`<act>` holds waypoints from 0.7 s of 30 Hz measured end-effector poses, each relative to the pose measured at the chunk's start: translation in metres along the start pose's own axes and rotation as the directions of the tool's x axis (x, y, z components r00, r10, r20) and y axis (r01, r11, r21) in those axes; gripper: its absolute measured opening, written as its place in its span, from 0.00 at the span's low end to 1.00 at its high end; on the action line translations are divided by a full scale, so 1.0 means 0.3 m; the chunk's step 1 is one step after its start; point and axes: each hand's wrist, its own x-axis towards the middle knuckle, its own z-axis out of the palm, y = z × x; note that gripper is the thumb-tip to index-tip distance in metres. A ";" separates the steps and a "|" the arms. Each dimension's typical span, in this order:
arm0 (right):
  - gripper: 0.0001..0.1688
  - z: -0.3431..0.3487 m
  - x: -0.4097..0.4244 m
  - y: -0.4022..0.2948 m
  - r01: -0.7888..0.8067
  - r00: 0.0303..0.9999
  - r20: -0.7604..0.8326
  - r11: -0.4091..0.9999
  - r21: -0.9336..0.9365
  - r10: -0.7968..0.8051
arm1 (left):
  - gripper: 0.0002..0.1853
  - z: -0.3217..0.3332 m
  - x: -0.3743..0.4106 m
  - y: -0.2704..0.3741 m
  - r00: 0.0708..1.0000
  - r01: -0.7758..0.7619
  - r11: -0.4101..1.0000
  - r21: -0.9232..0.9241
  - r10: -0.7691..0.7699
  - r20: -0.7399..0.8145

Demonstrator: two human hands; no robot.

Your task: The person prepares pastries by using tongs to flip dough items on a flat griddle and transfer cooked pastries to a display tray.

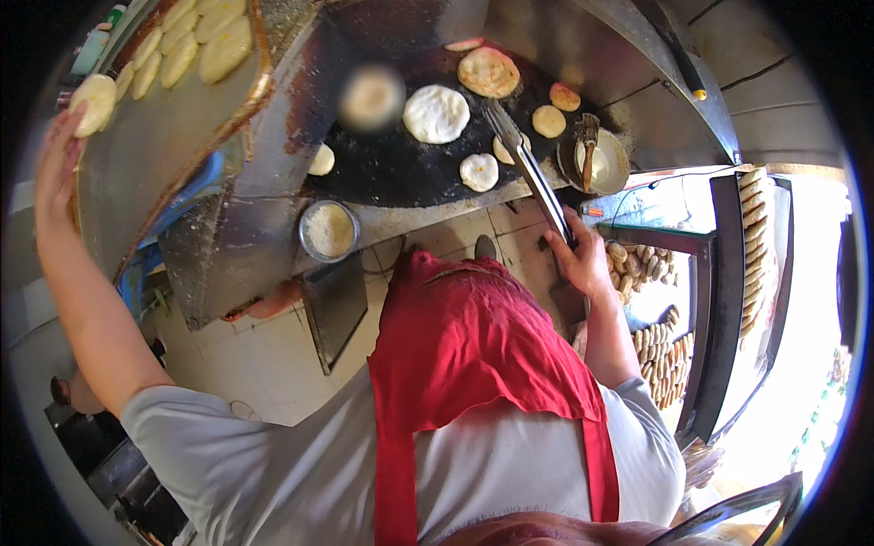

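At the far left, my left hand (pixel 63 160) has its fingers on a pale dough round (pixel 95 104) at the edge of a metal tray (pixel 164 130); whether it grips the round cannot be told. More dough rounds (pixel 225 49) overlap on the tray. My right hand (pixel 580 254) holds metal tongs (pixel 529 164), whose tips reach over the black griddle (pixel 389 174), just below a browned flatbread (pixel 488 72). A white flatbread (pixel 437 114) lies left of the tips. Smaller rounds, one of them pale (pixel 479 172), lie nearer the front edge.
A metal bowl of pale crumbs or seeds (pixel 329 231) stands at the griddle's front edge. On the right a brush (pixel 588 151) rests on a bowl (pixel 610 164). Stacked breads (pixel 662 362) fill a display case with a dark frame (pixel 707 300). A metal hood (pixel 655 102) overhangs the griddle.
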 end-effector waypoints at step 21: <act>0.24 -0.174 0.017 0.093 -0.191 0.959 0.211 0.982 -0.017 0.190 | 0.20 1.377 -1.207 -0.114 0.854 0.333 0.906 -0.263 -0.172 0.490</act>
